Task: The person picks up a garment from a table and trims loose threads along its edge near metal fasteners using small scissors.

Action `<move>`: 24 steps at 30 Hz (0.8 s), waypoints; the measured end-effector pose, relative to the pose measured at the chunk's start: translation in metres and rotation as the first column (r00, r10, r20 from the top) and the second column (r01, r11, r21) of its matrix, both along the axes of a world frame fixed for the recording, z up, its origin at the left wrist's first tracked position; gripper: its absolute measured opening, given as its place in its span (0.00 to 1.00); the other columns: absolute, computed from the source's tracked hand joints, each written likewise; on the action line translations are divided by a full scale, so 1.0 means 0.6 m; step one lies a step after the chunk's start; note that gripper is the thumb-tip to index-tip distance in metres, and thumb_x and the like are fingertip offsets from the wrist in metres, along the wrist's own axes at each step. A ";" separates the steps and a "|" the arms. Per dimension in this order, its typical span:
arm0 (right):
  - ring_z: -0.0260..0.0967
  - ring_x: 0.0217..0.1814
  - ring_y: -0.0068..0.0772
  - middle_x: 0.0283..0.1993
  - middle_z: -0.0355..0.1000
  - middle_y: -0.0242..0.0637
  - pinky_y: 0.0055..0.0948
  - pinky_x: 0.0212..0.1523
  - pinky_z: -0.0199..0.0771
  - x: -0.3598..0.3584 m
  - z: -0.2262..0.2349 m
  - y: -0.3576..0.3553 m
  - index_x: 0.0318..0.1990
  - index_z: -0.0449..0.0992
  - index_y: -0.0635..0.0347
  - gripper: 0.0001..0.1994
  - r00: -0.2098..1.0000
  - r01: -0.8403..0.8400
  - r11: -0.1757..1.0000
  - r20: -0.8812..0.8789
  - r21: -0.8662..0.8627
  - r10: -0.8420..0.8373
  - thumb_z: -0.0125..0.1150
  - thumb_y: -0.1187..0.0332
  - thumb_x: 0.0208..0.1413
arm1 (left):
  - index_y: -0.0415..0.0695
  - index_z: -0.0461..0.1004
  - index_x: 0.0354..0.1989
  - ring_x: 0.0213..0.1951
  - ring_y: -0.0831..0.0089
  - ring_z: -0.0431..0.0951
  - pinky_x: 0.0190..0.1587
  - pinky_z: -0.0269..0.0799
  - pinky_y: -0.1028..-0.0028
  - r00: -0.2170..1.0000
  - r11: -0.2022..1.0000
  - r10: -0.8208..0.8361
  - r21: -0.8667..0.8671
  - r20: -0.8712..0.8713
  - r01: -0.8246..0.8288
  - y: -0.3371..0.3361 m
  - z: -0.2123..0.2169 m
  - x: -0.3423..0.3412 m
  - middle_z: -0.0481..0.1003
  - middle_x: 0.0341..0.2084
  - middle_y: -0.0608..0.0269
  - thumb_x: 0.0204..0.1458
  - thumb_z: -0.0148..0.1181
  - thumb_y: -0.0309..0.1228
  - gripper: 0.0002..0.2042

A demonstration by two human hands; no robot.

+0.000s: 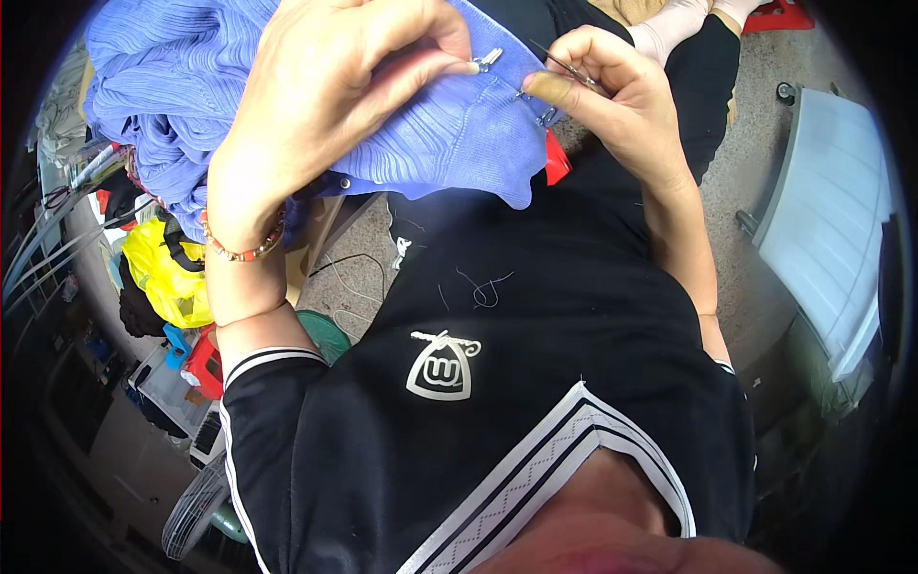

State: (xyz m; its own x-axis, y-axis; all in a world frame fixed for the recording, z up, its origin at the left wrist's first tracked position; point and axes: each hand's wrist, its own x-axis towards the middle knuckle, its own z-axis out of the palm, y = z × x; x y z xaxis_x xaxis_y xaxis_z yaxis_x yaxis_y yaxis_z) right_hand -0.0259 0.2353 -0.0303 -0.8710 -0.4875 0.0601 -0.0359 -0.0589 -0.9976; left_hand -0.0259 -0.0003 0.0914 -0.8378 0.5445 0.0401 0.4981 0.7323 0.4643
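Here my left hand (335, 86) pinches the edge of the blue knit cloth (449, 134) on my lap, keeping it taut beside a metal clip (488, 59), so my right hand (602, 91), closed around a thin needle (569, 65), can work there.

Bright even light, dark fisheye rim

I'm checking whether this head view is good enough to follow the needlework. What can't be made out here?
- Needle tip: hidden by the right hand fingers and the blue knitted garment.
- Thread: too thin to see.
- Small metal clips on the garment edge: too small to tell their kind.
- Garment's full shape: cut off by the top edge and covered by the left hand.
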 end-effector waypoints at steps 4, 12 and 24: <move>0.72 0.33 0.12 0.31 0.75 0.28 0.12 0.34 0.71 -0.001 0.001 -0.001 0.38 0.77 0.65 0.06 1.000 -0.017 1.000 -0.012 -0.018 0.017 0.69 0.77 0.55 | 0.45 0.79 0.30 0.31 0.66 0.70 0.36 0.64 0.69 0.998 0.988 0.022 0.154 0.052 -0.030 -0.006 -0.010 0.002 0.68 0.25 0.65 0.46 0.69 0.25 0.04; 0.71 0.33 0.11 0.31 0.75 0.27 0.13 0.33 0.70 0.000 -0.009 0.005 0.37 0.77 0.65 0.06 1.000 0.006 1.000 -0.011 -0.004 -0.006 0.68 0.77 0.55 | 0.44 0.79 0.29 0.32 0.67 0.71 0.37 0.64 0.70 0.967 0.738 -0.179 0.625 -0.179 0.252 -0.009 -0.056 -0.021 0.70 0.26 0.64 0.46 0.69 0.26 0.04; 0.69 0.32 0.10 0.31 0.74 0.26 0.13 0.33 0.68 0.001 -0.005 -0.001 0.36 0.76 0.65 0.05 0.999 -0.014 0.999 0.031 -0.032 0.015 0.68 0.78 0.55 | 0.36 0.76 0.32 0.38 0.74 0.71 0.42 0.65 0.78 0.995 0.914 0.071 0.395 0.069 -0.093 -0.073 -0.055 0.028 0.71 0.35 0.63 0.46 0.66 0.19 0.05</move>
